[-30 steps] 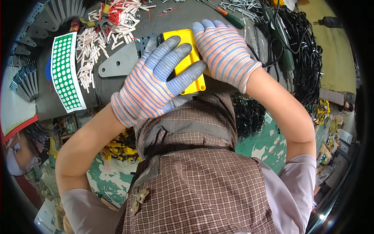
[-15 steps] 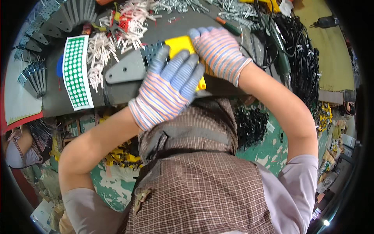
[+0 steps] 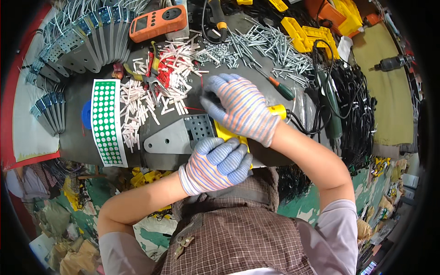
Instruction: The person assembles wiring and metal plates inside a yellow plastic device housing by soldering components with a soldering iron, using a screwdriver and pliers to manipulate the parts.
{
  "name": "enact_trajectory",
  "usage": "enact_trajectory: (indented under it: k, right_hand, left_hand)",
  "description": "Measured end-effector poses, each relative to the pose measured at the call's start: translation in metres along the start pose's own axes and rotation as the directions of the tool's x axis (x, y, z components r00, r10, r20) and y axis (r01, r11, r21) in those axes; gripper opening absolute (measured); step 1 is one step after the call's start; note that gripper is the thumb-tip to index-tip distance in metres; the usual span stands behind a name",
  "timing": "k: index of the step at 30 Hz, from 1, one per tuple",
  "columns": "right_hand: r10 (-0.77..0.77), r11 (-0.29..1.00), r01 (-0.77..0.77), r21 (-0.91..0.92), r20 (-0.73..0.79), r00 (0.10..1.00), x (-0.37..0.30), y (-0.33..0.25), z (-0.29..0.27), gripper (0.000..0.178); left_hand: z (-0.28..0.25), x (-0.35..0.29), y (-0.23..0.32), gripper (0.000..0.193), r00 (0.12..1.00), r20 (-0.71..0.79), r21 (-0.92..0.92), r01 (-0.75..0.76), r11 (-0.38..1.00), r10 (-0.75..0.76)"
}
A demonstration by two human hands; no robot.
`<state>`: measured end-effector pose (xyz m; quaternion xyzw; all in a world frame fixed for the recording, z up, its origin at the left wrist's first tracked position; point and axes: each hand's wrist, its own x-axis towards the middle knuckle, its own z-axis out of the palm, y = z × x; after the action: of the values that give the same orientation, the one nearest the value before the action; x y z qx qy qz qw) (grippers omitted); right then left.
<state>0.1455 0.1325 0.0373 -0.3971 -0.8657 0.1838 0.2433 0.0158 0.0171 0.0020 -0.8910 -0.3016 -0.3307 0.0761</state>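
My left hand, in a striped knit glove, curls its fingers over a yellow plastic housing at the table's near edge. Joined to or lying against the housing is a grey metal plate with a rounded end and a perforated section. My right hand, gloved alike, hovers over the housing's far side. Its thumb and fingers are apart, and nothing shows between them. A yellow cylindrical end with a black cable sticks out beside the right wrist; the part behind the hand is hidden.
White sleeves, long screws and small nuts lie in piles. Around them are pliers, a screwdriver, an orange meter, a dotted sticker sheet, stacked metal brackets and black cables.
My right hand has lifted off the yellow housing and moved left over it. The left hand has shifted down to the housing's near side. The view has tilted, showing more of the table's far side.
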Motion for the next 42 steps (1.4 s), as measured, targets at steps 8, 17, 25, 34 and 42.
enact_trajectory:
  k: [8, 17, 25, 34, 42]
  right_hand:
    - [0.158, 0.978, -0.117, -0.174, 0.247, 0.956, 0.018, 0.039, -0.019, 0.018]
    - [0.347, 0.895, -0.368, 0.250, 0.125, 0.929, -0.010, 0.079, -0.045, 0.031]
    - [0.281, 0.959, -0.281, 0.031, -0.011, 0.960, -0.005, 0.097, -0.058, 0.023]
    - [0.297, 0.850, -0.107, -0.516, 0.301, 0.906, 0.046, 0.055, -0.046, 0.020]
    - [0.295, 0.954, -0.299, -0.005, 0.175, 0.939, 0.016, 0.060, -0.067, 0.020]
  left_hand:
    - [-0.034, 0.032, -0.035, 0.028, 0.974, 0.082, -0.388, 0.228, 0.893, -0.214]
    - [0.024, 0.084, -0.128, 0.018, 0.801, 0.330, 0.103, 0.495, 0.863, -0.499]
    - [0.033, 0.119, -0.126, 0.014, 0.699, 0.597, 0.376, 0.189, 0.907, -0.393]
    - [0.018, 0.106, -0.123, 0.018, 0.630, 0.650, 0.285, 0.316, 0.905, -0.425]
    - [0.029, 0.095, -0.133, 0.020, 0.761, 0.551, 0.250, 0.239, 0.938, -0.341]
